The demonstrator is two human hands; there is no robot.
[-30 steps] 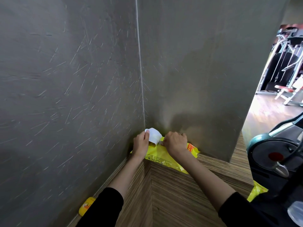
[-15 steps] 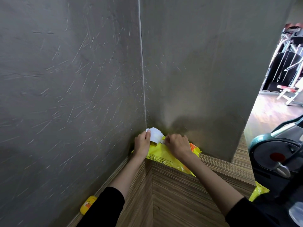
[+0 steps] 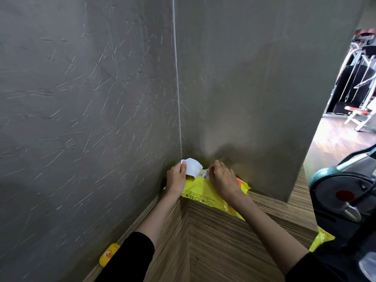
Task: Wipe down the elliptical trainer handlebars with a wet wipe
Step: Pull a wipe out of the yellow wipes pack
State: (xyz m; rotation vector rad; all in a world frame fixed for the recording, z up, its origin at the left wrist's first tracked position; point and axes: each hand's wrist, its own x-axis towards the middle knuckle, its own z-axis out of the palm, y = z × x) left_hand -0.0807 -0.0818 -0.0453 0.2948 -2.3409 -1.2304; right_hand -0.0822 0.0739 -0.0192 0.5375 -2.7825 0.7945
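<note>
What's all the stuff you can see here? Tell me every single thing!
wipe pack: one, yellow, in the wall corner on the floor
flap: one, white, peeled up from the pack
wet wipe: one, whitish, at the pack's opening
duck-print item: one, yellow, beside the left wall
second packet: one, yellow, partly hidden by the trainer
elliptical trainer: one, black and teal, right edge
gym machines: several, white frames, far right room
walls: two, grey, meeting ahead
floor: one, striped wood, below
left hand: one, pinches the flap
right hand: one, pinches the wet wipe
</note>
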